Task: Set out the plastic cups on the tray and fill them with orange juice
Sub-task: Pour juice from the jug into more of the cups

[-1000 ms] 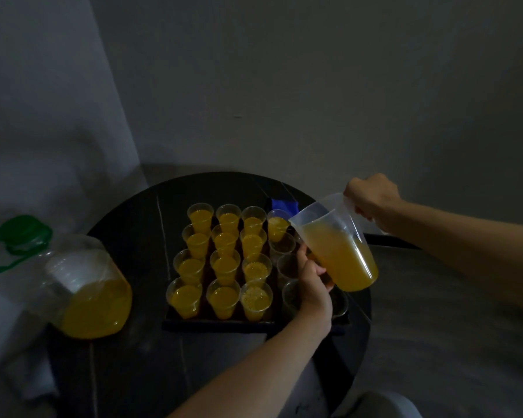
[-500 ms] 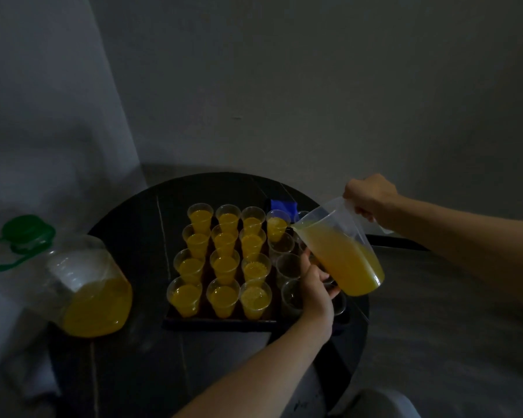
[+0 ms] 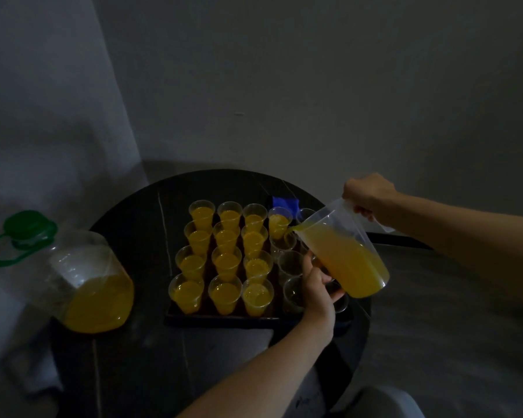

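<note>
A dark tray (image 3: pixel 218 320) on the round black table holds several clear plastic cups. Three columns of filled cups (image 3: pixel 226 260) show orange juice; the right columns hold empty cups (image 3: pixel 293 294). My right hand (image 3: pixel 369 196) grips the handle of a clear jug (image 3: pixel 344 254) of juice, tilted with its spout over an empty cup (image 3: pixel 284 241) in the fourth column, a thin stream at the lip. My left hand (image 3: pixel 317 289) presses against the jug's underside from below.
A large clear bottle (image 3: pixel 85 285) with a green cap and handle, partly full of juice, stands at the table's left edge. A blue object (image 3: pixel 285 203) lies behind the tray. Walls close in behind; the table's front edge is near my arms.
The jug has tipped further toward the left and its spout has dropped over the fourth-column cups. Juice reaches the lip now. My left hand stays under the jug.
</note>
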The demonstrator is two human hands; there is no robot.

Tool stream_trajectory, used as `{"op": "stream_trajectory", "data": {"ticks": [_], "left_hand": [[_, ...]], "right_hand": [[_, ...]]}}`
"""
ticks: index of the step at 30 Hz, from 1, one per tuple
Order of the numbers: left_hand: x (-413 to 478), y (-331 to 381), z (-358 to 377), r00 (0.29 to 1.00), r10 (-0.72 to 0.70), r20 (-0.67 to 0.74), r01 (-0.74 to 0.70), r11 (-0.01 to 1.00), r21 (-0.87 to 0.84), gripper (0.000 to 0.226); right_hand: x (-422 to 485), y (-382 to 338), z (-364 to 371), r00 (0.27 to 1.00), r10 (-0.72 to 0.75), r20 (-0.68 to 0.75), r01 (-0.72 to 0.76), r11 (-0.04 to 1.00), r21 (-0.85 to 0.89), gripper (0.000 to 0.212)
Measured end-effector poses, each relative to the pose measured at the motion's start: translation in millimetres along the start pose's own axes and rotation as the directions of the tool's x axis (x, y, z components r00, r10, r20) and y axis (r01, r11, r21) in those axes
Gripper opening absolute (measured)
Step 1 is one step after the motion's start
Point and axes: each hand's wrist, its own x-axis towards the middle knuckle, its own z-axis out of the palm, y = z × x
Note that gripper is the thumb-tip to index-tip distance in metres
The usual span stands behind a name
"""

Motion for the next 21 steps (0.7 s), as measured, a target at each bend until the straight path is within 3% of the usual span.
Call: {"op": "stream_trajectory", "data": {"ticks": [21], "left_hand": [[2.7,1.6,0.8,1.0,-0.02,0.014,0.02,1.0,0.018,0.058]], "right_hand": [[1.2,-0.4,0.2,0.999,0.021,-0.026,-0.021,0.999,-0.028,0.019]]}}
